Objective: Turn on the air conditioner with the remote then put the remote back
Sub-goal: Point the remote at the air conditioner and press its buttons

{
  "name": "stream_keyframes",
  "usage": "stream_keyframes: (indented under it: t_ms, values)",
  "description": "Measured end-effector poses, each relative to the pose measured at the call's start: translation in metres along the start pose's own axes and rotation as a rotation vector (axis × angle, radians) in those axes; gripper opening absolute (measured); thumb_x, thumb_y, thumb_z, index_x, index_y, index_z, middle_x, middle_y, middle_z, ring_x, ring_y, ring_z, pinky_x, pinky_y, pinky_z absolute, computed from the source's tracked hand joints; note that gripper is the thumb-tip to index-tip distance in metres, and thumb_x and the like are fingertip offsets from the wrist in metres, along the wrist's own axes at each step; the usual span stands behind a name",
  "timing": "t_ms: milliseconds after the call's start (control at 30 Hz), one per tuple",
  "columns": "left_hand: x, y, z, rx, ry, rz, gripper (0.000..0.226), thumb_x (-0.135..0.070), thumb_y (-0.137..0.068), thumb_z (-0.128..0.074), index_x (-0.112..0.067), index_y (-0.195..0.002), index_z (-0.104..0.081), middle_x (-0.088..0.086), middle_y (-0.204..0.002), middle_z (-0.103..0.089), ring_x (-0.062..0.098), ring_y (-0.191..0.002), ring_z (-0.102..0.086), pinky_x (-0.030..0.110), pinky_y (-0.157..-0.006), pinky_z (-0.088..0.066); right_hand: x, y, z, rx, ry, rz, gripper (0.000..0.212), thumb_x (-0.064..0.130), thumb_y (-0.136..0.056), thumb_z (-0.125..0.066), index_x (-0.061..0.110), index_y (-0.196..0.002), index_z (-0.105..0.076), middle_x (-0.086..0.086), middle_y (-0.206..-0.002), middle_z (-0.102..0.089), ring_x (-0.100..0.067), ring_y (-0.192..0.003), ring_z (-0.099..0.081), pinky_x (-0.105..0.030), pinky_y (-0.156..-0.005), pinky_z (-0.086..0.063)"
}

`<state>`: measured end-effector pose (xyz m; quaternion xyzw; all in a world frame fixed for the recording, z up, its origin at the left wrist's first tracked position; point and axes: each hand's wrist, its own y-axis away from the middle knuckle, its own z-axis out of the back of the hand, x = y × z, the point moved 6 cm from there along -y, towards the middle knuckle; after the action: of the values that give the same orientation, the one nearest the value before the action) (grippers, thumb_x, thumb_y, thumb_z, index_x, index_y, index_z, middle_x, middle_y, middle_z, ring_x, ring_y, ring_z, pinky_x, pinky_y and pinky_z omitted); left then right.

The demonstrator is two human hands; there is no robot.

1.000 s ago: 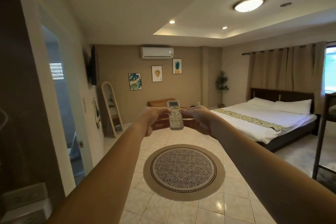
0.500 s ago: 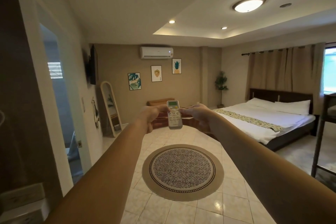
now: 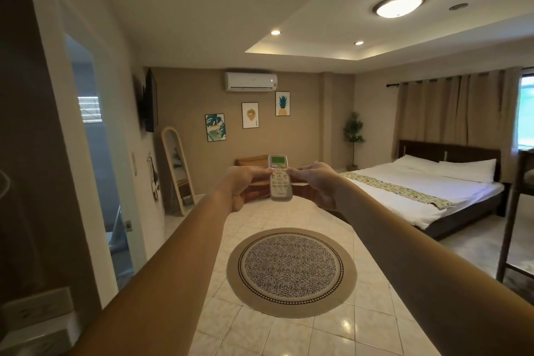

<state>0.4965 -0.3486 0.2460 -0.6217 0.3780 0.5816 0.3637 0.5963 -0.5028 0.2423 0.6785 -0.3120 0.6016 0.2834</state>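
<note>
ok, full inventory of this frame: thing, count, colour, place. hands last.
air conditioner: 1, white, high on far wall
framed prints: 3, plant and fruit pictures, far wall below the unit
TV: 1, black, left wall
mirror: 1, arched, pale frame, leaning on left wall
potted plant: 1, green, far corner
bed: 1, white linen, dark frame, patterned runner, right
curtains: beige, drawn, behind bed
rug: 1, round, tan border, speckled centre, tiled floor
ceiling lamp: 1, round, lit
remote: 1, white, greenish screen, centre, upright
left hand: grips remote's left side
right hand: grips remote's right side
</note>
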Motion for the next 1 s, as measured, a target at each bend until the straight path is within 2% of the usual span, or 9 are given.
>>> stream_keyframes:
  t_ms: [67,200,267,367,433,533,667,867,1000]
  values:
    - [-0.001,0.001,0.0,0.015,0.013,-0.021,0.013,-0.01,-0.095,-0.075,-0.006,-0.106,-0.079,0.012,-0.09,-0.085,0.029,-0.085,-0.083,0.036,-0.071,-0.067,0.001,0.001,0.0,0.01,0.0,0.024,0.025,0.008,-0.101,-0.067,-0.009,-0.119,-0.067,-0.021,-0.105,-0.08,-0.028,-0.08,-0.083,-0.034,-0.061,-0.066]
    - [-0.005,0.008,-0.001,0.069,0.053,-0.096,0.025,-0.01,-0.096,-0.074,-0.006,-0.12,-0.078,0.017,-0.113,-0.083,0.034,-0.108,-0.078,0.046,-0.093,-0.063,0.003,0.001,-0.001,0.038,0.017,0.117,0.03,0.012,-0.101,-0.068,-0.005,-0.125,-0.067,-0.018,-0.11,-0.081,-0.031,-0.097,-0.081,-0.042,-0.082,-0.066]
    - [-0.005,0.011,-0.002,0.098,0.055,-0.134,0.025,-0.01,-0.097,-0.072,-0.009,-0.12,-0.079,0.016,-0.117,-0.082,0.033,-0.11,-0.077,0.047,-0.098,-0.06,0.006,0.004,-0.001,0.043,0.04,0.182,0.028,0.012,-0.1,-0.068,-0.002,-0.125,-0.069,-0.016,-0.111,-0.081,-0.03,-0.099,-0.081,-0.04,-0.083,-0.066]
    - [-0.004,0.014,-0.001,0.107,0.09,-0.177,0.027,-0.008,-0.098,-0.07,-0.01,-0.124,-0.077,0.016,-0.119,-0.081,0.03,-0.106,-0.078,0.043,-0.093,-0.062,0.01,0.01,-0.003,0.048,0.068,0.272,0.018,0.01,-0.101,-0.066,0.005,-0.117,-0.073,-0.012,-0.106,-0.082,-0.022,-0.091,-0.082,-0.029,-0.071,-0.065]
    - [-0.003,0.014,-0.001,0.109,0.095,-0.201,0.031,-0.007,-0.099,-0.069,-0.009,-0.13,-0.075,0.016,-0.122,-0.081,0.029,-0.106,-0.079,0.041,-0.089,-0.063,0.012,0.013,-0.003,0.045,0.108,0.318,0.013,0.01,-0.102,-0.065,0.01,-0.112,-0.074,-0.008,-0.103,-0.082,-0.017,-0.087,-0.082,-0.025,-0.068,-0.064]
    - [-0.002,0.016,-0.001,0.114,0.104,-0.232,0.031,-0.007,-0.101,-0.067,-0.01,-0.131,-0.074,0.014,-0.12,-0.081,0.028,-0.105,-0.079,0.038,-0.086,-0.065,0.013,0.015,-0.004,0.047,0.137,0.353,0.017,0.012,-0.103,-0.064,0.008,-0.115,-0.075,-0.007,-0.104,-0.082,-0.015,-0.087,-0.082,-0.025,-0.068,-0.065]
    - [-0.004,0.018,-0.002,0.12,0.101,-0.259,0.023,-0.006,-0.101,-0.066,-0.017,-0.118,-0.078,0.007,-0.107,-0.085,0.024,-0.098,-0.08,0.034,-0.078,-0.067,0.013,0.017,-0.005,0.056,0.112,0.368,0.024,0.012,-0.104,-0.063,0.004,-0.124,-0.072,-0.011,-0.109,-0.081,-0.018,-0.091,-0.082,-0.027,-0.07,-0.065]
    - [-0.006,0.019,-0.003,0.107,0.07,-0.266,0.023,-0.009,-0.101,-0.068,-0.018,-0.119,-0.078,0.006,-0.11,-0.084,0.025,-0.102,-0.079,0.038,-0.084,-0.065,0.015,0.021,-0.004,0.063,0.11,0.365,0.019,0.012,-0.104,-0.063,0.006,-0.12,-0.072,-0.009,-0.105,-0.081,-0.017,-0.087,-0.082,-0.025,-0.067,-0.064]
    - [-0.007,0.019,-0.005,0.108,0.063,-0.264,0.021,-0.009,-0.1,-0.068,-0.02,-0.115,-0.078,0.004,-0.107,-0.085,0.024,-0.1,-0.08,0.036,-0.081,-0.065,0.015,0.022,-0.003,0.065,0.113,0.362,0.016,0.012,-0.103,-0.063,0.009,-0.115,-0.073,-0.007,-0.104,-0.081,-0.017,-0.086,-0.082,-0.025,-0.066,-0.064]
